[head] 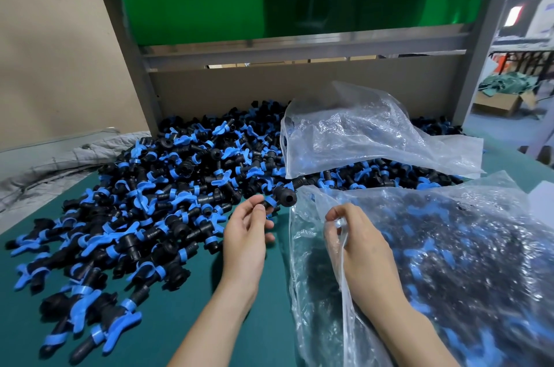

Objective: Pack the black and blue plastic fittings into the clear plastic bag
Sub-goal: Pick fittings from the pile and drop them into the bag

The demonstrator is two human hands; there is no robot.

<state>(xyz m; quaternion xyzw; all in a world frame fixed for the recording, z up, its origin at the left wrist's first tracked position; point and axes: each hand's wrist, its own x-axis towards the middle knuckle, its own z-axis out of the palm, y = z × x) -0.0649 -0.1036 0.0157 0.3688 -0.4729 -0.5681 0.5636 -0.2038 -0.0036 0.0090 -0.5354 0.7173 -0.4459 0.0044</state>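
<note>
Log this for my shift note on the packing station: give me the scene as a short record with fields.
left hand: pinches one black and blue fitting beside the bag mouth
right hand: grips the rim of the clear bag
clear bag: already holds many fittings
loose pile: spread over the green mat, left of the hands
second bag: crumpled, lying on the pile at the back
</note>
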